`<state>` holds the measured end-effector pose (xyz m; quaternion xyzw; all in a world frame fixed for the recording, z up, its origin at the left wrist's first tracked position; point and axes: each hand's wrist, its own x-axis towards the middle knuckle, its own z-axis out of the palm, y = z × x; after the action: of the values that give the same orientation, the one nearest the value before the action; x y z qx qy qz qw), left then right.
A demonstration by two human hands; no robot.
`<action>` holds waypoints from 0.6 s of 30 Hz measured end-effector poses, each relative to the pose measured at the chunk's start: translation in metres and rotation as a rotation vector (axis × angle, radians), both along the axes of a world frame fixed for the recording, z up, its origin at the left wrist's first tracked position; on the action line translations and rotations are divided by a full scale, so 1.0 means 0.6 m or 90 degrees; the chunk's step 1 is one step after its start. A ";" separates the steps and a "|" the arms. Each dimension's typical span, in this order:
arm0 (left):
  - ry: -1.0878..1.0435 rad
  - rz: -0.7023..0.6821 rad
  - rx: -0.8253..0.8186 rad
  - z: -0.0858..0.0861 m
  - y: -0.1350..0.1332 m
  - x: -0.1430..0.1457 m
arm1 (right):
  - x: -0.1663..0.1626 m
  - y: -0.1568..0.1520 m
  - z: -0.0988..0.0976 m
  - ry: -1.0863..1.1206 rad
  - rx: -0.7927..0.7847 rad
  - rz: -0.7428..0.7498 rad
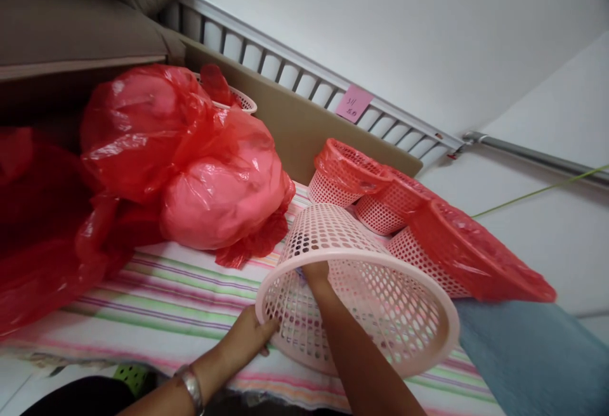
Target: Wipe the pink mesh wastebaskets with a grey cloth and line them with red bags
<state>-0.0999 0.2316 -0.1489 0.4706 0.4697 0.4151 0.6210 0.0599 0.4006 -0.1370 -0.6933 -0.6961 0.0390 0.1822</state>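
A pale pink plastic basket (pixel 333 229) with round holes lies tilted on its side, its wide mouth facing me. My left hand (pixel 257 329), below a silver bangle, is closed on the basket's rim at the left, thumb at the edge. My right hand (pixel 316 271) reaches through the mouth to the inner wall. A small bit of purplish-blue cloth (pixel 301 272) shows beside that hand; its fingers are mostly hidden, but they appear closed on the cloth.
A striped sheet (pixel 190 295) covers the bed. Pink baskets lined with red bags (pixel 451 251) stand at right. Filled red plastic bags (pixel 223 194) lie at left, near another basket rim (pixel 245 100). Behind are a board (pixel 295 130), a white railing, and a pink note (pixel 354 103).
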 end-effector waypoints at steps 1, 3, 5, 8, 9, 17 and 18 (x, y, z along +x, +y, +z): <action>-0.008 0.007 -0.013 -0.005 -0.002 0.006 | -0.004 -0.014 0.004 -0.002 -0.002 0.001; -0.023 0.040 -0.019 -0.010 -0.005 0.014 | -0.010 -0.061 0.007 -0.010 -0.006 0.003; -0.028 0.068 -0.020 -0.008 -0.006 0.018 | -0.013 -0.130 0.000 -0.016 -0.006 0.020; -0.027 0.085 -0.012 -0.003 -0.007 0.021 | -0.003 -0.243 -0.021 -0.003 0.011 0.093; -0.028 0.089 -0.008 -0.001 -0.007 0.022 | 0.001 -0.272 -0.027 -0.004 0.017 0.111; 0.026 0.058 -0.004 0.023 -0.008 0.011 | -0.008 -0.197 0.011 -0.024 -0.017 0.060; 0.041 0.046 0.009 0.030 -0.009 0.004 | -0.011 -0.165 0.016 -0.028 -0.007 0.044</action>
<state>-0.0974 0.2259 -0.1309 0.4706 0.5035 0.4252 0.5867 0.0531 0.3018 -0.1276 -0.6707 -0.7231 0.0337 0.1620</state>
